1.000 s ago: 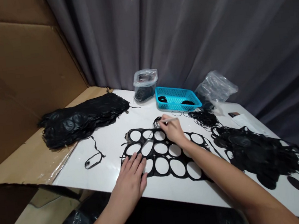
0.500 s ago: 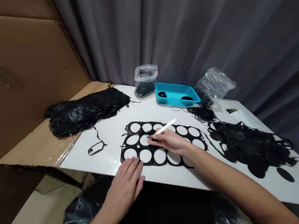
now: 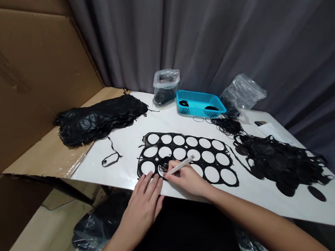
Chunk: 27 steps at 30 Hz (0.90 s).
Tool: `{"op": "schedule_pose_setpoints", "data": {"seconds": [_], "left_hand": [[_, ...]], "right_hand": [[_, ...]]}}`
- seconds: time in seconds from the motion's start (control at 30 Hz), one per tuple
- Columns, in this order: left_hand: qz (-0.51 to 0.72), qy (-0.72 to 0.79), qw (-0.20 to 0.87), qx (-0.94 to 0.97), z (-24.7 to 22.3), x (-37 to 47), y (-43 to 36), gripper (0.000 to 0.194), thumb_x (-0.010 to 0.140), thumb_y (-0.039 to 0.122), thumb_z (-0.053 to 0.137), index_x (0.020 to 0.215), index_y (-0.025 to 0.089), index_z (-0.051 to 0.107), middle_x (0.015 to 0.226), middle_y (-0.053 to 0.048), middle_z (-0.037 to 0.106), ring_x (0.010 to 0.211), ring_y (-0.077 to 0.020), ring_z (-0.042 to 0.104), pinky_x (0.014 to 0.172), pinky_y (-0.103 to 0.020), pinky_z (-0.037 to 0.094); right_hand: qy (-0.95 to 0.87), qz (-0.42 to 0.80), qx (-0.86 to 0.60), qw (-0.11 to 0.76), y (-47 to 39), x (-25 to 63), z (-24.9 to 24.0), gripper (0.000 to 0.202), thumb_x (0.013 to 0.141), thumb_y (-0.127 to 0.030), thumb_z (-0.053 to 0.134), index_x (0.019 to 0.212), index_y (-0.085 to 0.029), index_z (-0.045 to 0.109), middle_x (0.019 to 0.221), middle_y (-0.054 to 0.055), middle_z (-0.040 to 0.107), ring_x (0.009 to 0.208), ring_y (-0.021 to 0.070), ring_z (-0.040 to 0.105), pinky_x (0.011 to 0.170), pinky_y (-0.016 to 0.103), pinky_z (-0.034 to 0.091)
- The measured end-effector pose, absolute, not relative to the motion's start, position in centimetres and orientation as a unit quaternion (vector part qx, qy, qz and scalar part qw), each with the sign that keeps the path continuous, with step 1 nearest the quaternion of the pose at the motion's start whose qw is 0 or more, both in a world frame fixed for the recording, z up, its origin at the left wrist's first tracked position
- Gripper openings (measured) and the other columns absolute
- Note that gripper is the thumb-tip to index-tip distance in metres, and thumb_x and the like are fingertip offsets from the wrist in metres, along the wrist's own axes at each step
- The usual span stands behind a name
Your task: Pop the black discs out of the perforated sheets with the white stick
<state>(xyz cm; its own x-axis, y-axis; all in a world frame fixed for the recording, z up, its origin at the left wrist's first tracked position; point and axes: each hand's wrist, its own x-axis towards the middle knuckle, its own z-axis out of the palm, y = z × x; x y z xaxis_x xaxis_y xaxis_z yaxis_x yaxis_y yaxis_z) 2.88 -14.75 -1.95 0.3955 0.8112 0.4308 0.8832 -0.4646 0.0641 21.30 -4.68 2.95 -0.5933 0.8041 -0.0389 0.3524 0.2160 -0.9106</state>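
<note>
A black rubbery sheet [image 3: 181, 141] with rows of round holes lies flat on the white table. My left hand [image 3: 144, 202] rests palm down on its near left edge, fingers stretched out. In my right hand [image 3: 187, 178] is a slim white pen-shaped tool [image 3: 181, 165], pinched with its tip low, over the near row of holes. A small bunch of thin black rings [image 3: 165, 164] gathers beside those fingertips, partly covering a hole. The tool's tip is hidden by fingers and rings.
A thick stack of black sheets [image 3: 103, 118] lies left, near a cardboard box [image 3: 28, 73]. Behind stand a lidded clear tub [image 3: 166, 87] and a blue basket [image 3: 201, 103]. Thin black rings [image 3: 227, 126] and a heap of black scraps [image 3: 280, 159] lie right.
My right hand has moved toward me with the white tool, from the middle row to the near row of holes. The ring bunch shows more now. My left hand stays on the edge.
</note>
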Motion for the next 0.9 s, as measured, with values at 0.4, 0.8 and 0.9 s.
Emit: {"op": "schedule_pose_setpoints", "data": {"seconds": [0.4, 0.8, 0.9], "left_hand": [[-0.220, -0.507, 0.102, -0.827, -2.3, 3.1, -14.8, 0.041, 0.098, 0.021, 0.052, 0.137, 0.011, 0.054, 0.139, -0.013, 0.059, 0.135, -0.0307, 0.046, 0.113, -0.047, 0.038], [-0.259, -0.507, 0.103, -0.816, -2.1, 3.3, -14.9, 0.038, 0.097, 0.018, 0.051, 0.134, 0.010, 0.055, 0.132, -0.014, 0.064, 0.123, -0.0283, 0.057, 0.105, -0.047, 0.047], [-0.266, -0.496, 0.077, -0.823, -1.7, 2.5, -15.3, 0.039, 0.098, 0.019, 0.050, 0.136, 0.012, 0.053, 0.133, -0.013, 0.062, 0.126, -0.0267, 0.055, 0.106, -0.044, 0.048]], "right_hand": [[-0.870, 0.286, -0.304, 0.262, -6.0, 21.1, 1.5, 0.015, 0.094, -0.018, 0.051, 0.080, -0.021, 0.052, 0.085, 0.004, 0.060, 0.083, 0.0202, 0.050, 0.076, 0.033, 0.041], [-0.741, 0.220, -0.522, 0.361, 6.8, 23.2, 4.4, 0.018, 0.085, -0.026, 0.054, 0.070, -0.023, 0.046, 0.071, 0.003, 0.058, 0.066, 0.0191, 0.053, 0.062, 0.032, 0.042], [-0.662, 0.472, -0.489, 0.316, 6.2, 21.4, 4.2, 0.016, 0.078, -0.030, 0.063, 0.070, -0.021, 0.052, 0.071, 0.003, 0.063, 0.063, 0.0171, 0.058, 0.051, 0.027, 0.043]]}}
